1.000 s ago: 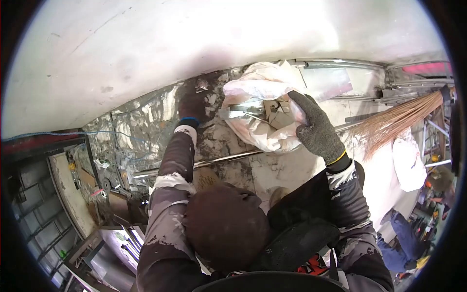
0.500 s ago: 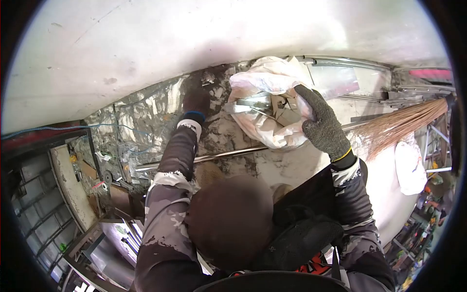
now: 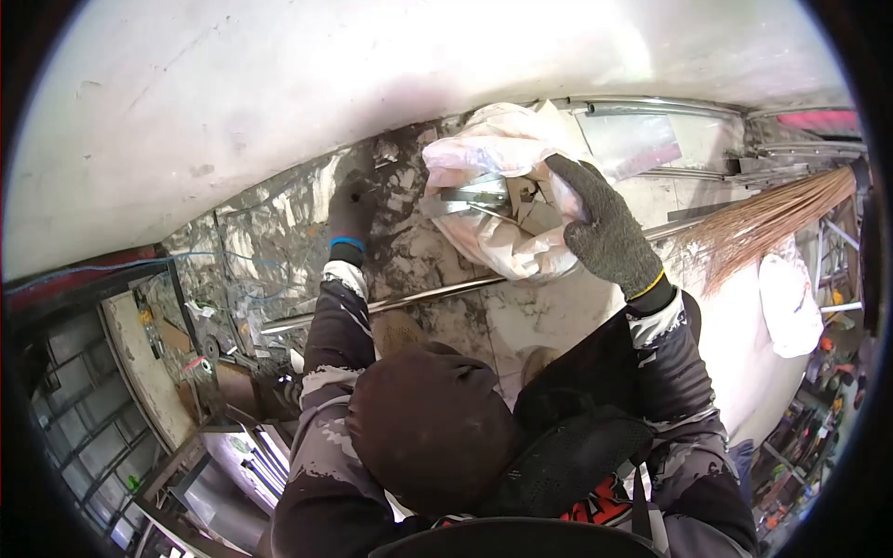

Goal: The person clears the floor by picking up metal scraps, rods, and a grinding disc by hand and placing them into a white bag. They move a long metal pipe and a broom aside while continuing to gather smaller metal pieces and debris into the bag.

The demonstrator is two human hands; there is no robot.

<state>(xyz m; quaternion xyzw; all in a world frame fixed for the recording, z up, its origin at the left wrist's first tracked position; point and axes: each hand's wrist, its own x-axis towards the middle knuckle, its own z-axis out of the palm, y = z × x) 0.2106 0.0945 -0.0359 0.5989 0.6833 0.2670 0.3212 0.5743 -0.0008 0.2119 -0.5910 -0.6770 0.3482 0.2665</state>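
Note:
My right hand (image 3: 609,228), in a grey knit glove with a yellow cuff edge, grips the right rim of a whitish plastic sack (image 3: 498,149). Its thumb and fingers lie along the sack's mouth. Inside the sack are shiny metal strips (image 3: 486,192) and brownish flat scraps (image 3: 535,212). My left hand (image 3: 353,212), in a dark glove with a blue cuff edge, is low over the stained floor (image 3: 414,237), left of the sack. Its fingers blend into the dark floor, and I cannot tell whether they hold anything.
A long metal tube (image 3: 423,298) lies on the floor in front of the sack. A straw broom (image 3: 777,223) and a white bag (image 3: 789,302) are at the right. Metal pipes (image 3: 665,105) run along the white wall (image 3: 279,102). Scrap and a metal frame (image 3: 84,400) are at the left.
My left hand has shifted slightly left and towards me over the floor. The sack and my right hand appear a little further left in view, the grip on the rim unchanged.

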